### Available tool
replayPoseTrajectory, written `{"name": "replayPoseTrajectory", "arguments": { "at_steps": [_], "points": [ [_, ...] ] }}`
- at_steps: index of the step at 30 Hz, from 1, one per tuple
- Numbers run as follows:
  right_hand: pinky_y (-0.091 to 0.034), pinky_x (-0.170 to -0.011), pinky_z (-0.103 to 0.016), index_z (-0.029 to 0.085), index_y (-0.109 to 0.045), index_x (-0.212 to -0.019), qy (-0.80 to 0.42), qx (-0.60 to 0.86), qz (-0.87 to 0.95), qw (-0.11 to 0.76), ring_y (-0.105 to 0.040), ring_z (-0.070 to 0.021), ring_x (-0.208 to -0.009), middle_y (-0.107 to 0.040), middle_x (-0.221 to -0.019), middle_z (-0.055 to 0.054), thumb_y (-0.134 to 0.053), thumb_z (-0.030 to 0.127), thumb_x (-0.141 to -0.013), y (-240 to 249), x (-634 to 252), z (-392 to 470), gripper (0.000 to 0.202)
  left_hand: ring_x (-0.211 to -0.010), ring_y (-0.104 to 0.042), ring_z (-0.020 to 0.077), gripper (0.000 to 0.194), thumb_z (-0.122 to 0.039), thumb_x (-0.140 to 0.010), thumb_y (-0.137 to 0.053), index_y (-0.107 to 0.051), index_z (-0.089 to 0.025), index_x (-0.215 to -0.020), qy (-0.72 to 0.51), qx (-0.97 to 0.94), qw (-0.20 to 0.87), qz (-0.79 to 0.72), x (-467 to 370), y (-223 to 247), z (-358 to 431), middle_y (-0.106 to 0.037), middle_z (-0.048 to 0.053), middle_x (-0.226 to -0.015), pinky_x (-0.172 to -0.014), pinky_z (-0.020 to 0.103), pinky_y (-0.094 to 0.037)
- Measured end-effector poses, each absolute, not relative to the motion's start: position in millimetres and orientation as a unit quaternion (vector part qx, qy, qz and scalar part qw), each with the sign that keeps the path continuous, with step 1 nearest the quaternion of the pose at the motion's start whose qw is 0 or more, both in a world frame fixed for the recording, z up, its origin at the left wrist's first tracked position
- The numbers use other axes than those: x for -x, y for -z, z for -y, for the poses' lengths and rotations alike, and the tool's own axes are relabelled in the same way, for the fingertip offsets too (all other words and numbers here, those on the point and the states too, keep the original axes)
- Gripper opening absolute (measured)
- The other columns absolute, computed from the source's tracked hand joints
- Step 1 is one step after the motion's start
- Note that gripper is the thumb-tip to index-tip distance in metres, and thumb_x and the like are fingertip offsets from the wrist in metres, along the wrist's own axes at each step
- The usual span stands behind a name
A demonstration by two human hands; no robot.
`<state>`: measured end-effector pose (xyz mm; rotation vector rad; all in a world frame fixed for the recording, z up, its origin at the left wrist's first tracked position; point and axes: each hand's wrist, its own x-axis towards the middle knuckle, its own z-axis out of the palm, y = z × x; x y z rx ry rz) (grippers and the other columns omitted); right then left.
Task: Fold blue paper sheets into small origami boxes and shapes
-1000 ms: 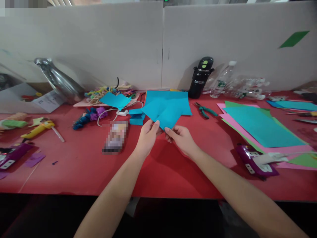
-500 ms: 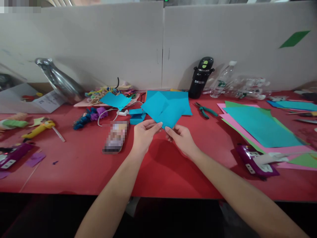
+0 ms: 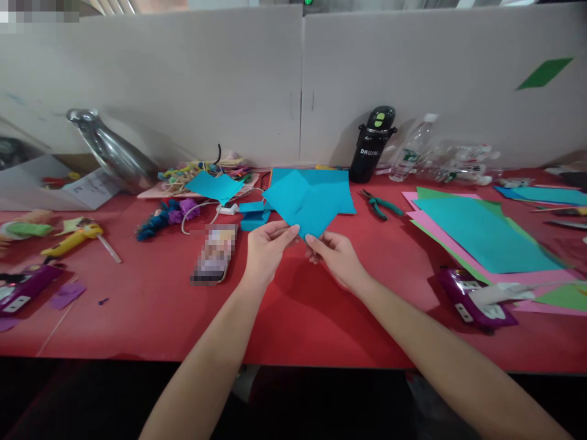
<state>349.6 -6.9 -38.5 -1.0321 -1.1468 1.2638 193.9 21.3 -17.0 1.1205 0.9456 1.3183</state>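
A creased blue paper (image 3: 305, 205) is held above the red table (image 3: 302, 324), one corner pointing down toward me. My left hand (image 3: 270, 247) pinches its lower left edge between thumb and fingers. At the bottom corner, my right hand (image 3: 337, 256) grips the same paper, thumb on top. Behind it lies a larger blue sheet (image 3: 339, 182). A folded blue paper piece (image 3: 254, 216) sits just left of the held paper, and another creased blue paper (image 3: 214, 185) rests on the craft pile farther left.
A phone (image 3: 214, 253) lies left of my hands. Pliers (image 3: 383, 206), a black bottle (image 3: 372, 146) and colored sheets (image 3: 486, 232) are on the right, with a purple tissue pack (image 3: 474, 299). A yellow glue gun (image 3: 73, 238) and metal jug (image 3: 112, 150) stand left.
The held paper has shifted very slightly, and my left thumb has moved a little left along its edge. Both hands keep their hold.
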Motion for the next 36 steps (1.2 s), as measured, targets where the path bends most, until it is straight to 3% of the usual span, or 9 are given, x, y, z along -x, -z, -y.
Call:
{"name": "replayPoseTrajectory", "arguments": {
  "at_steps": [6,12,16,22,25,28,32,36],
  "points": [
    [-0.044,-0.054,-0.027,0.018,-0.058,-0.064,-0.536,0.457,0.479,0.525,-0.057,-0.0117,-0.052,-0.066,-0.060,-0.002,-0.074,0.051,-0.081,38,-348,8,0.040,-0.070,-0.070,0.0180,0.027,-0.035,-0.072,-0.083,-0.075,-0.013,-0.085,-0.554,-0.500,0.510,-0.427,-194,17,-20,-0.076,0.007,-0.078,-0.073,0.031,-0.060],
    [-0.044,-0.052,-0.027,0.019,-0.058,-0.065,-0.527,0.460,0.488,0.522,-0.058,-0.0125,-0.051,-0.066,-0.060,-0.002,-0.072,0.053,-0.081,40,-350,8,0.041,-0.071,-0.069,0.0156,0.027,-0.034,-0.071,-0.084,-0.075,-0.014,-0.088,-0.570,-0.475,0.540,-0.398,-196,22,-22,-0.076,0.006,-0.081,-0.074,0.031,-0.059],
    [-0.051,-0.064,-0.030,0.018,-0.066,-0.074,-0.565,0.414,0.461,0.544,-0.062,-0.0139,-0.062,-0.069,-0.069,-0.003,-0.079,0.048,-0.076,37,-351,6,0.032,-0.075,-0.070,0.0165,0.028,-0.033,-0.070,-0.086,-0.075,-0.014,-0.087,-0.565,-0.453,0.581,-0.372,-194,22,-24,-0.076,0.006,-0.083,-0.078,0.032,-0.059],
    [-0.056,-0.086,-0.037,0.023,-0.068,-0.099,-0.605,0.360,0.371,0.606,-0.068,-0.0224,-0.096,-0.073,-0.108,-0.006,-0.085,0.043,-0.070,30,-368,-8,0.039,-0.078,-0.071,0.0187,0.033,-0.033,-0.064,-0.089,-0.074,-0.013,-0.087,-0.471,-0.458,0.629,-0.415,-183,17,-28,-0.076,0.008,-0.089,-0.080,0.035,-0.059],
    [-0.056,-0.087,-0.041,0.025,-0.066,-0.108,-0.608,0.390,0.365,0.587,-0.067,-0.0278,-0.107,-0.072,-0.115,-0.007,-0.081,0.050,-0.072,24,-385,-13,0.046,-0.078,-0.069,0.0172,0.033,-0.032,-0.065,-0.087,-0.073,-0.014,-0.089,-0.377,-0.501,0.650,-0.429,-175,14,-29,-0.074,0.008,-0.090,-0.074,0.032,-0.057],
    [-0.056,-0.089,-0.043,0.026,-0.065,-0.113,-0.626,0.399,0.405,0.534,-0.066,-0.0297,-0.112,-0.071,-0.121,-0.008,-0.083,0.051,-0.070,17,-399,-13,0.052,-0.066,-0.063,0.0128,0.027,-0.030,-0.069,-0.084,-0.072,-0.014,-0.087,-0.311,-0.566,0.635,-0.423,-170,12,-29,-0.070,0.004,-0.075,-0.064,0.026,-0.052],
    [-0.056,-0.089,-0.043,0.024,-0.068,-0.112,-0.625,0.407,0.455,0.487,-0.068,-0.0270,-0.105,-0.072,-0.119,-0.008,-0.088,0.037,-0.066,15,-408,-10,0.053,-0.057,-0.059,0.0110,0.024,-0.030,-0.070,-0.082,-0.068,-0.016,-0.083,-0.264,-0.608,0.623,-0.416,-168,9,-26,-0.065,0.000,-0.066,-0.057,0.024,-0.048],
    [-0.057,-0.081,-0.042,0.020,-0.073,-0.099,-0.614,0.448,0.442,0.476,-0.070,-0.0234,-0.088,-0.076,-0.101,-0.007,-0.089,0.033,-0.065,20,-412,-12,0.040,-0.058,-0.060,0.0122,0.022,-0.031,-0.069,-0.081,-0.067,-0.017,-0.079,-0.244,-0.616,0.634,-0.398,-169,7,-24,-0.065,0.001,-0.067,-0.056,0.025,-0.049]
  ]
}}
